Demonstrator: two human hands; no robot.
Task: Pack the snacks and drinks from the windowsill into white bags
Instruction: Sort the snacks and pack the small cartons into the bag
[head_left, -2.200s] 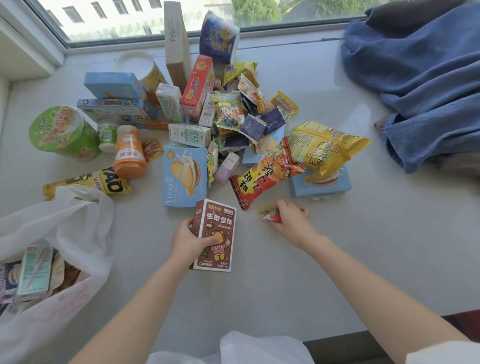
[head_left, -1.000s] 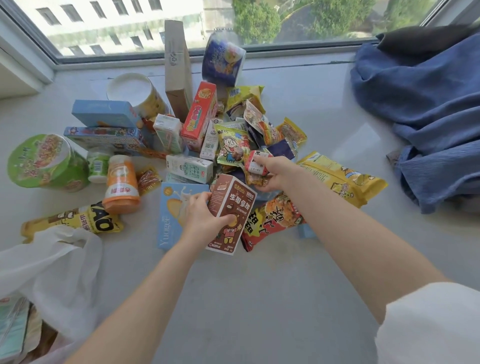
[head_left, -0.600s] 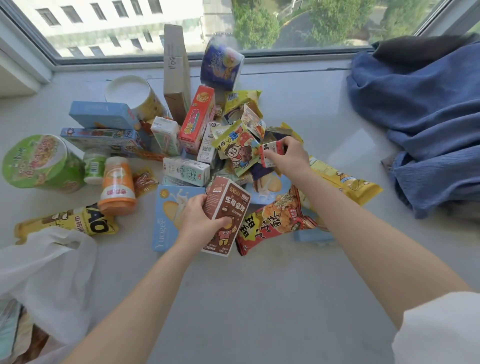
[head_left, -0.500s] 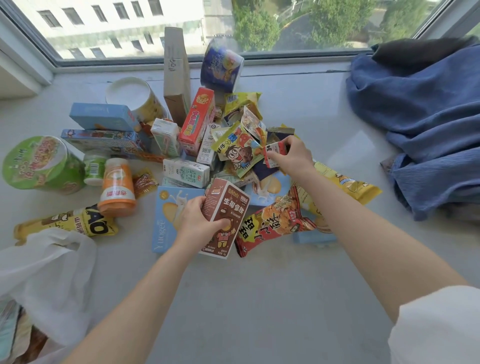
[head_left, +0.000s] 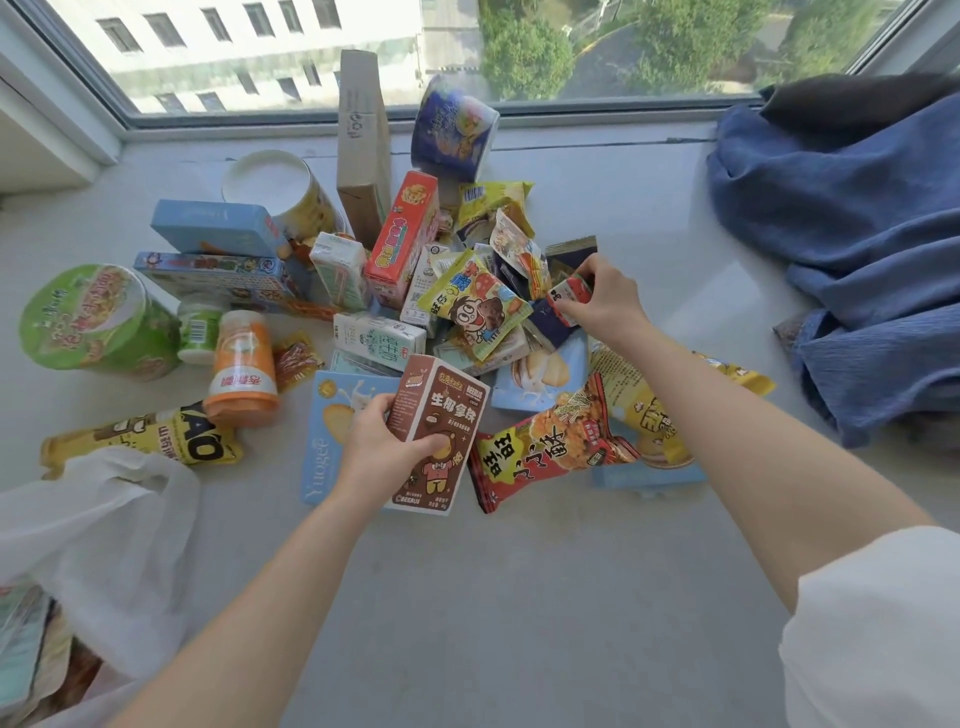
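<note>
The left hand (head_left: 382, 451) grips one brown carton (head_left: 440, 434) upright above the near edge of the snack pile on the windowsill (head_left: 597, 571). The right hand (head_left: 605, 299) pinches one small red-and-white packet (head_left: 570, 293) over the middle of the pile. Left of the pile lie one green noodle cup (head_left: 96, 319), one orange bottle (head_left: 241, 369) and one small green-and-white bottle (head_left: 200, 327). One red crisp bag (head_left: 545, 452) lies just right of the carton. One white bag (head_left: 104, 535), near left, holds several packets. One blue cloth (head_left: 852, 244) is heaped far right
</note>
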